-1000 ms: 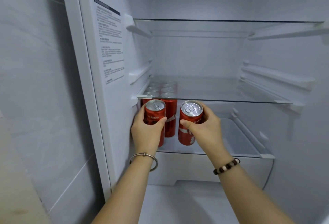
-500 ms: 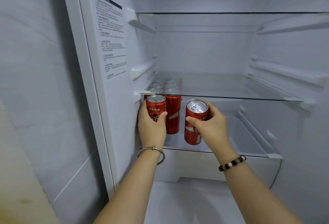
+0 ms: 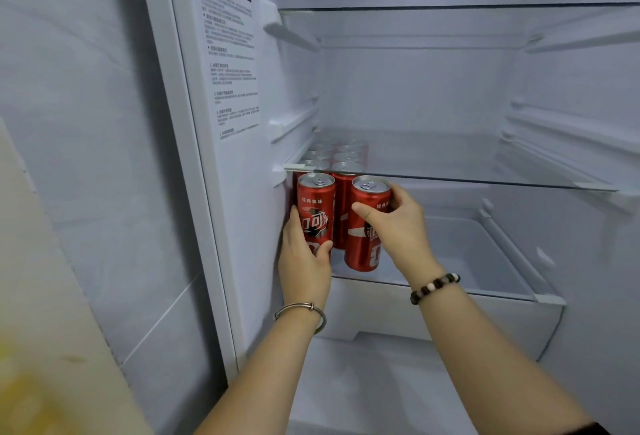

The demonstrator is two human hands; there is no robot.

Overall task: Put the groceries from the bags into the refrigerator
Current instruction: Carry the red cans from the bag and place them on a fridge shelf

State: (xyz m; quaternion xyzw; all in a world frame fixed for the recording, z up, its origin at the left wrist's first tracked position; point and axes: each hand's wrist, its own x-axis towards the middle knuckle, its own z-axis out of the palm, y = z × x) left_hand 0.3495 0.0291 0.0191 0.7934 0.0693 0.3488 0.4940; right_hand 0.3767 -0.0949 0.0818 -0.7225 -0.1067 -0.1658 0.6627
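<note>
Two tall red soda cans stand at the front left of the lower refrigerator shelf (image 3: pixel 491 291). My left hand (image 3: pixel 303 258) grips the lower part of the left can (image 3: pixel 316 206), close to the fridge's left wall. My right hand (image 3: pixel 398 227) grips the right can (image 3: pixel 367 223) around its upper half, thumb across the front. Both cans are upright. Behind them stand several more red cans (image 3: pixel 343 213) in two rows, their tops seen through the glass shelf (image 3: pixel 467 180) above.
The glass shelf hangs just above the can tops. Another glass shelf (image 3: pixel 450 7) sits higher. The lower shelf's right side is bare white plastic. A printed label (image 3: pixel 230 64) is on the left inner wall. A tiled wall (image 3: pixel 86 157) lies left of the fridge.
Both hands have set the cans down on the shelf's front left. My left hand slid down its can, and the right can moved left, closer to the other.
</note>
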